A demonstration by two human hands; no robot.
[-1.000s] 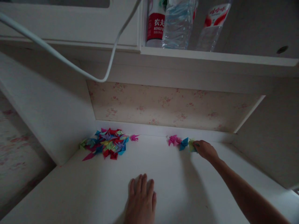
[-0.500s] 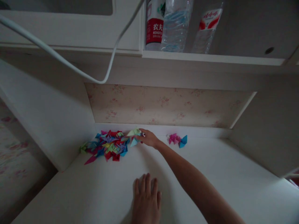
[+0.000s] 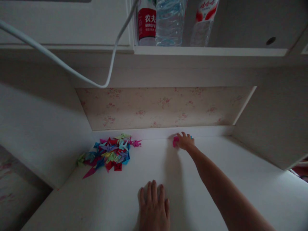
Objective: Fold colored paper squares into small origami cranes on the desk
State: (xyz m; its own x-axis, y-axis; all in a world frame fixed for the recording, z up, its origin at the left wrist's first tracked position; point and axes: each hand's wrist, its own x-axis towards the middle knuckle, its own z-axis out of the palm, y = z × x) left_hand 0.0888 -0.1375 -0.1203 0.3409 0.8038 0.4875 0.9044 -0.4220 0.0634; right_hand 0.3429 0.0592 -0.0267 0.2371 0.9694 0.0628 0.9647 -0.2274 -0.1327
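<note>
A heap of small folded paper cranes [image 3: 109, 153] in red, blue, green and purple lies at the back left of the white desk [image 3: 134, 195]. My right hand [image 3: 184, 141] reaches to the back wall, its fingers curled over a pink paper crane [image 3: 175, 141]; a bit of blue paper shows at its far side. My left hand [image 3: 154, 207] lies flat on the desk near the front, fingers stretched out, holding nothing.
A shelf [image 3: 209, 51] above carries three plastic water bottles [image 3: 169, 21]. A white cable [image 3: 72, 72] hangs in a loop across the upper left. Flowered wallpaper [image 3: 158, 107] backs the desk niche, with white side panels left and right.
My right hand has moved back from the crane heap, where it left a light green crane, to the pink and blue cranes at the back middle. My left hand stayed flat.
</note>
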